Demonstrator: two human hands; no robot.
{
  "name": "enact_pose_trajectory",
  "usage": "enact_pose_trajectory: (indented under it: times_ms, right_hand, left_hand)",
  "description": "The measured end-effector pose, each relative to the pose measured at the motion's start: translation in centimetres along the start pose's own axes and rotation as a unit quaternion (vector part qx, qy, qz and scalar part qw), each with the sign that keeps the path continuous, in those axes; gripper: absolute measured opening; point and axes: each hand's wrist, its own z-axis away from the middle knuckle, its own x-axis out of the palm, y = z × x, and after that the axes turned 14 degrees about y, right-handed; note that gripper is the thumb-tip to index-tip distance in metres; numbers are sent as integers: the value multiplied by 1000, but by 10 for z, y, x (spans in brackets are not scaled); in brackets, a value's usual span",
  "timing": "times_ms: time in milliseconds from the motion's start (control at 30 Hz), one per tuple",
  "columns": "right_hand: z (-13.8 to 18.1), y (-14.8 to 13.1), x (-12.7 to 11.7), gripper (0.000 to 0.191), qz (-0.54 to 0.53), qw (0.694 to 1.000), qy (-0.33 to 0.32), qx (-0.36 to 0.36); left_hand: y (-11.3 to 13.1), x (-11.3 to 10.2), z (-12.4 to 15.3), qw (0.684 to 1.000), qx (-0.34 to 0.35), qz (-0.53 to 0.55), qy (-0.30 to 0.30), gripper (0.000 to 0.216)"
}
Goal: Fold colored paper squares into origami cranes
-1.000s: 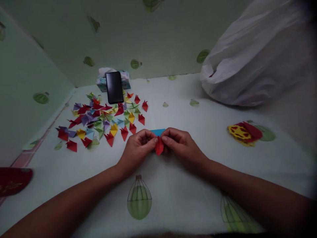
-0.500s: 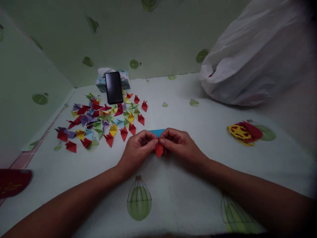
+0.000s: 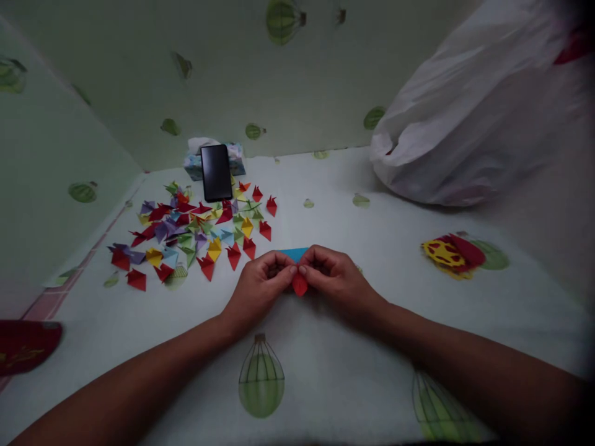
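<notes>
My left hand (image 3: 259,286) and my right hand (image 3: 333,277) meet at the middle of the table, both pinching a small folded red paper piece (image 3: 300,285) between thumbs and forefingers. A blue paper sheet (image 3: 294,253) lies flat just behind my fingers, partly hidden by them. To the left spreads a pile of several folded paper pieces (image 3: 190,229) in red, purple, yellow, green and blue.
A black phone (image 3: 216,172) leans on a tissue box (image 3: 235,156) at the back wall. A large white plastic bag (image 3: 478,111) fills the back right. A red and yellow item (image 3: 449,253) lies at right. A dark red object (image 3: 25,345) sits at the left edge.
The red piece looks shorter below my fingers than before, as they press it together. The view has tilted slightly, so everything sits a little lower in frame.
</notes>
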Motion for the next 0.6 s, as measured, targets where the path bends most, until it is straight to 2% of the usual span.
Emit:
enact_pose_trajectory:
  times_ms: [167, 300, 433, 600]
  right_hand:
    - [1, 0, 1, 19, -34, 999, 23, 19]
    - [2, -2, 1, 18, -88, 995, 1, 41]
    - [2, -3, -1, 17, -127, 992, -9, 20]
    - [1, -3, -1, 21, -128, 990, -56, -9]
  left_hand:
    - [-1, 2, 2, 1000, 4, 30, -3, 17]
    - [-3, 3, 2, 998, -14, 61, 3, 21]
    - [-3, 1, 0, 994, -37, 101, 13, 24]
    - [-2, 0, -1, 991, -43, 123, 24, 29]
